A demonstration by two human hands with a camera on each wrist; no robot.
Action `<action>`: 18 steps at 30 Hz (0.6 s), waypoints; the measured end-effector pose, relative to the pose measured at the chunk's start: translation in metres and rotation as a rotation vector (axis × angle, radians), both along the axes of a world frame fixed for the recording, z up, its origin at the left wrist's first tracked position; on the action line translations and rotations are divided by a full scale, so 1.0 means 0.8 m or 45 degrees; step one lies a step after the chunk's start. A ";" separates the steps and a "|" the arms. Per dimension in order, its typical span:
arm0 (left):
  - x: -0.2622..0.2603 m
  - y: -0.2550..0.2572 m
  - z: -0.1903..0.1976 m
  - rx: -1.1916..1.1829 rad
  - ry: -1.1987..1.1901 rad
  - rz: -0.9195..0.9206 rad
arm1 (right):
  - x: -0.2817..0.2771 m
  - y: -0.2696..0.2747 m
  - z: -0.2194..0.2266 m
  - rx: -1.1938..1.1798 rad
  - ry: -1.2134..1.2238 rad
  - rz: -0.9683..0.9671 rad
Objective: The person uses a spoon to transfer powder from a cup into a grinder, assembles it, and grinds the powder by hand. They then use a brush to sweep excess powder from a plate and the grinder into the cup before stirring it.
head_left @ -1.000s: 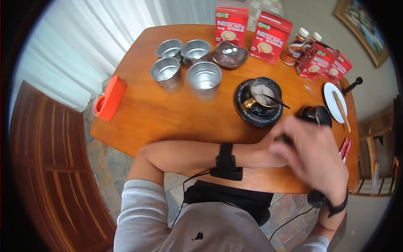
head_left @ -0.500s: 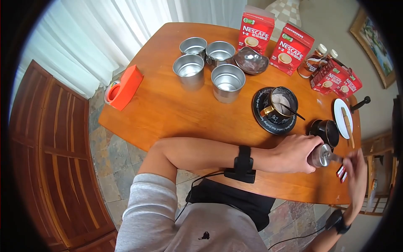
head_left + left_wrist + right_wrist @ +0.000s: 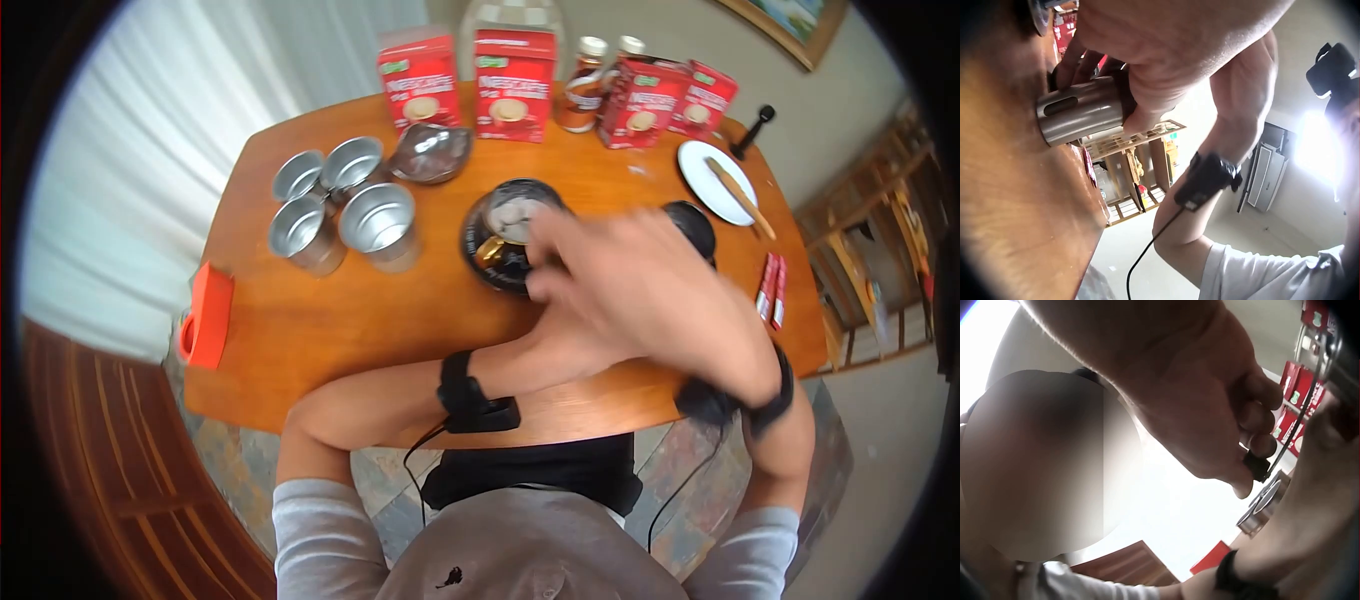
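My left hand grips a steel hand coffee grinder, its base right at the tabletop in the left wrist view. Over it, my right hand, blurred, pinches the black knob of the grinder's crank. In the head view the hands hide the grinder. Just beyond them stands a black cup with a gold handle and pale contents, on a black saucer with white lettering. Another black vessel is partly covered by the right hand.
Several steel cups and a glossy dark bowl stand at the left. Red Nescafe boxes and brown jars line the back. At the right lie a white plate with a wooden stick and red sachets. An orange tape dispenser sits at the left edge.
My right hand swings round with the crank, from over the left hand out to the right and back over it. The left hand stays on the grinder. The head view has shifted.
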State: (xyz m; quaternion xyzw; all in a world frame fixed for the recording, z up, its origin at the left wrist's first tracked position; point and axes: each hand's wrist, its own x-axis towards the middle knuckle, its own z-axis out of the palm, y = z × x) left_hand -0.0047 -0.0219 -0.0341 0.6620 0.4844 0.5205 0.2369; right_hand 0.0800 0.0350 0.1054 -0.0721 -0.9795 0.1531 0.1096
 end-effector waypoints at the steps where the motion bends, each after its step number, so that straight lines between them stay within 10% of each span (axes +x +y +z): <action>1: 0.002 0.001 0.004 -0.085 0.027 0.013 | -0.011 0.033 -0.012 0.097 -0.045 -0.103; 7: 0.003 -0.002 0.035 -0.295 0.030 0.032 | 0.077 0.132 -0.013 -0.037 0.083 -0.456; 12: 0.002 -0.002 0.032 -0.255 0.037 0.016 | 0.180 0.070 0.000 -0.171 -0.075 -0.783; 18: 0.003 -0.003 0.033 -0.305 0.036 0.033 | 0.201 -0.040 0.015 -0.260 -0.270 -0.332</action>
